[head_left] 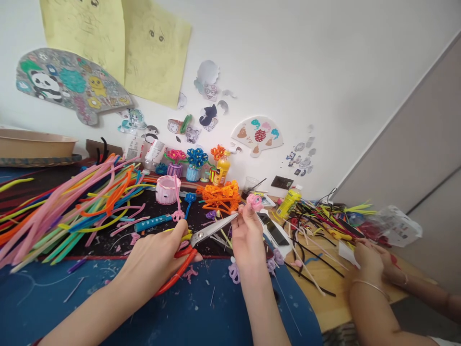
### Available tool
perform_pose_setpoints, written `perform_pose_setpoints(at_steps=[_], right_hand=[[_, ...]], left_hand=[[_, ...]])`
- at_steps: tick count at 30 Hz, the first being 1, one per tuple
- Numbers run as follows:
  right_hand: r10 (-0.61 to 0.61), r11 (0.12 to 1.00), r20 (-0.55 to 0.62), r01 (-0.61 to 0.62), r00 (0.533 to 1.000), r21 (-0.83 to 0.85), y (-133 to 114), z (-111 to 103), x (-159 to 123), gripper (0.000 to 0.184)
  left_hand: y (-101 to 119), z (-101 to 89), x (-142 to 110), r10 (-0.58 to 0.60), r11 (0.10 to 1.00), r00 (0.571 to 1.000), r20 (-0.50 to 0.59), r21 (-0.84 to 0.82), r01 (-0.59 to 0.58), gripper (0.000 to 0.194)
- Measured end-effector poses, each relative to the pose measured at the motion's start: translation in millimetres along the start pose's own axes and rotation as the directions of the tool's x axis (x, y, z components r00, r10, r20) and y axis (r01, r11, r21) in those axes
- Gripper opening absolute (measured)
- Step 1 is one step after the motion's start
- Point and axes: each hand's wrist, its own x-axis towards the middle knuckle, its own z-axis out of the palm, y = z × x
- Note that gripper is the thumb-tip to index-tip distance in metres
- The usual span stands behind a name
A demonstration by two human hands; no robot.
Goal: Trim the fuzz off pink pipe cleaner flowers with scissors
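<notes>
My left hand [158, 254] is closed around the orange handles of a pair of scissors [209, 232]. The blades look nearly together and point up and right, their tips by the fingers of my right hand [248, 240]. That hand pinches a small pink pipe-cleaner flower [255, 202] between thumb and fingers, over the front part of the dark mat. Behind my left hand stand another pink looped piece with a long stem [177, 215] and a pink pipe-cleaner pot [167, 190]. Lilac loops [234, 272] lie beside my right wrist.
Many coloured pipe cleaners [72, 206] are heaped at the left. Orange pieces [221, 194], finished flower pots [197, 163] and bottles [288, 202] stand behind. A phone [273, 229] lies to the right. Another person's hands [370, 259] are busy at the wooden table [324, 307].
</notes>
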Motion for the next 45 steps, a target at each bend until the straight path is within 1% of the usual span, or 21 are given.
perform_pose_setpoints(at_steps=[4,6,11,17,27,33,38,42,45], right_hand=[[0.01,1.0,-0.022,-0.009,1.0,0.025,-0.6,0.7,-0.6,0.03],[0.013,0.999,-0.008,-0.013,1.0,0.036,-0.7,0.5,-1.2,0.03],[0.047,0.995,0.038,-0.05,0.998,0.082,-0.8,-0.2,-3.8,0.028],[0.073,0.991,0.003,-0.073,0.997,0.115,-1.2,0.5,-4.0,0.027],[0.083,0.988,-0.006,-0.082,0.996,0.131,-1.4,1.7,-3.2,0.031],[0.098,0.986,-0.013,-0.095,0.995,0.14,-1.1,1.0,-2.2,0.03],[0.082,0.987,0.0,-0.081,0.997,0.136,-0.9,0.8,-2.1,0.029],[0.082,0.988,0.007,-0.082,0.997,0.133,-1.5,1.6,-2.4,0.024],[0.098,0.987,0.011,-0.098,0.995,0.124,-1.8,1.4,-2.2,0.022]], left_hand=[[-0.6,1.9,-0.9,-0.014,1.0,0.999,-0.031,0.022,0.015,0.032],[-1.3,3.3,-1.2,-0.014,0.999,0.999,-0.04,0.048,0.016,0.035],[-3.3,5.3,-1.2,0.019,0.996,0.999,-0.032,0.084,-0.016,0.033],[-4.7,5.0,0.6,0.027,0.996,0.999,-0.045,0.081,-0.024,0.032],[-4.0,3.7,-1.7,0.036,0.995,0.999,-0.037,0.091,-0.033,0.031],[-3.1,2.2,-0.5,0.044,0.997,0.999,-0.033,0.07,-0.042,0.026],[-1.8,1.7,1.0,0.044,0.997,0.999,-0.027,0.061,-0.042,0.025],[-1.0,0.9,0.9,0.004,0.998,1.0,-0.004,0.063,-0.004,0.028],[-1.3,2.4,-0.3,-0.01,1.0,1.0,-0.007,0.004,0.01,0.027]])
